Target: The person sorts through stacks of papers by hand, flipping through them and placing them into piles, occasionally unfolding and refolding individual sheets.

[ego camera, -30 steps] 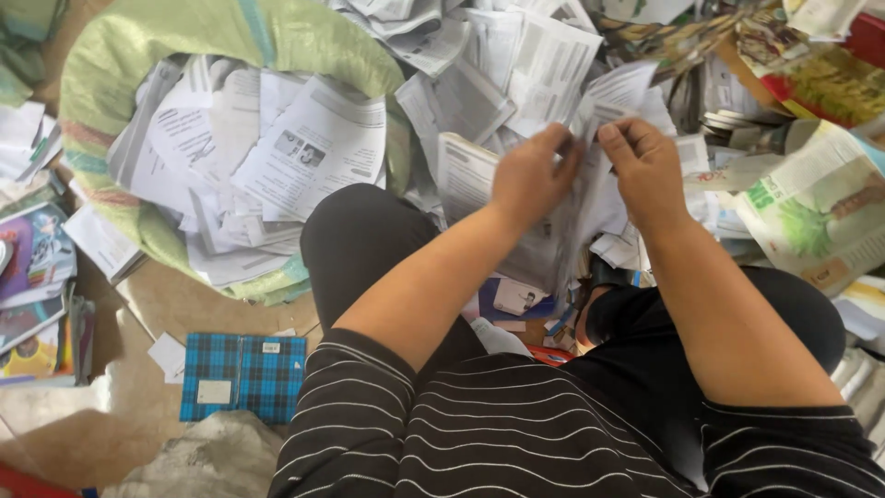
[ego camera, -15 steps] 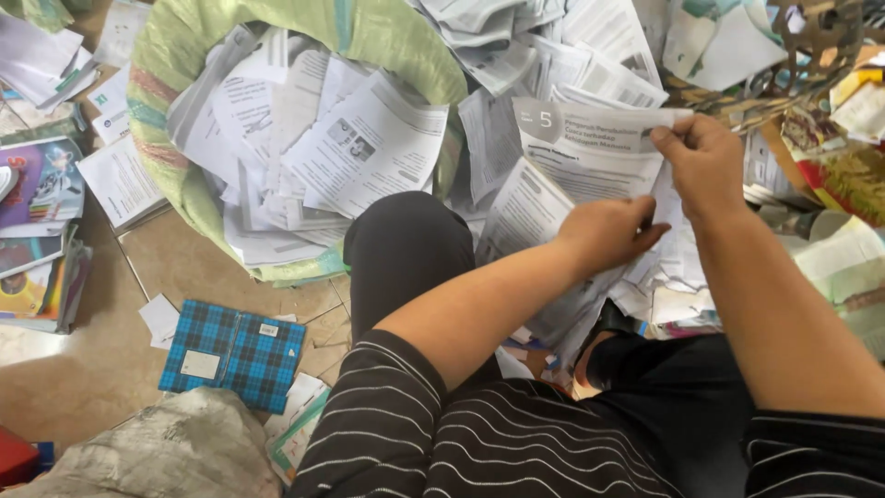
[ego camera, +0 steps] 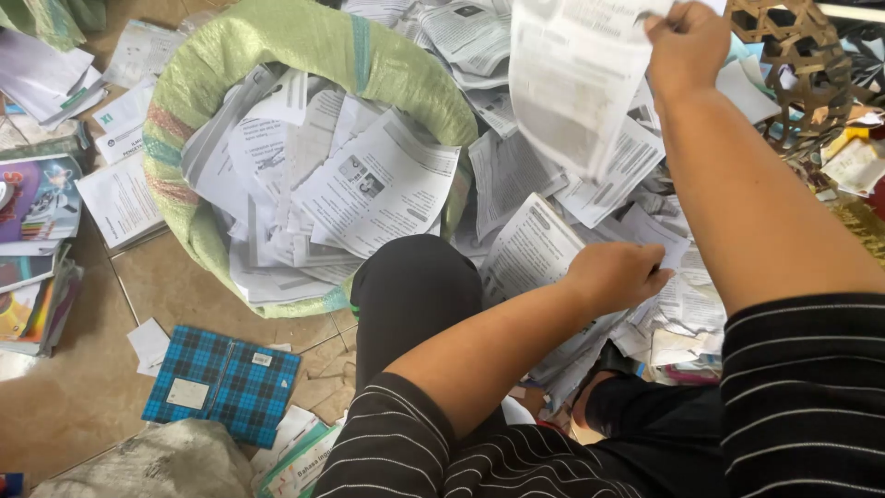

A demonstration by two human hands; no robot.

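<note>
while raised, right hand [ego camera: 687, 41] grip pinching printed sheet [ego camera: 572, 88]; left hand [ego camera: 616, 274] clenched on paper pile [ego camera: 682, 304].

The printed sheet [ego camera: 576, 88] held up by the right hand [ego camera: 687, 41] runs off the top edge, and motion blurs its lines. The left hand [ego camera: 616, 275] hides its fingertips among the heap of loose papers [ego camera: 525, 249]. The green woven sack [ego camera: 304, 41] conceals its lower papers. A wicker basket [ego camera: 793, 65] is cut off at the top right corner. Colourful books [ego camera: 32, 198] run off the left edge.
</note>
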